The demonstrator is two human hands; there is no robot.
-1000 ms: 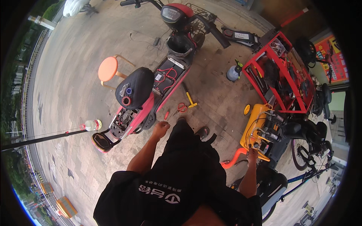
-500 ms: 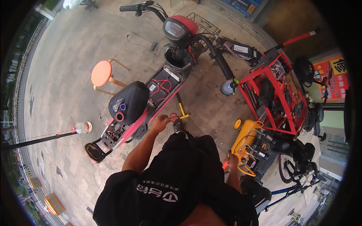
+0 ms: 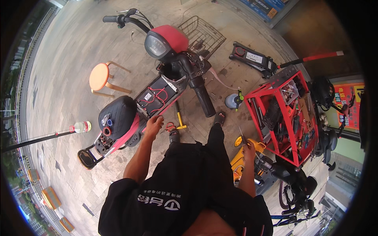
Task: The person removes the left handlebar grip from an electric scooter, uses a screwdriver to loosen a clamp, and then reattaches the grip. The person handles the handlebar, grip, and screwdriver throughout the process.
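Note:
My left hand (image 3: 154, 125) is closed, fingers curled, beside the open middle of a red electric scooter (image 3: 126, 138); anything in it is hidden. Under the scooter's lifted cover lies a dark battery (image 3: 157, 94) with red wires. My right hand (image 3: 248, 152) is closed around a slim tool (image 3: 241, 133) with a thin pointed shaft, held upright near a yellow air compressor (image 3: 237, 163); its exact kind cannot be made out. By my left foot lie red-handled scissors (image 3: 170, 126) and a yellow-handled hammer (image 3: 180, 119). Two rolls of tape (image 3: 107, 131) rest on the black scooter seat (image 3: 118, 114).
To the right stands a red tool cart (image 3: 289, 151) full of tools. A floor jack (image 3: 252, 57) and a spray bottle (image 3: 233, 101) are on the ground beyond. An orange round stool (image 3: 99, 77) stands left of the scooter; its handlebar (image 3: 203, 96) juts toward me.
My right hand has risen forward with the tool, toward the tool cart. The left hand has moved left, away from the scissors, which stay beside the hammer. The view has shifted.

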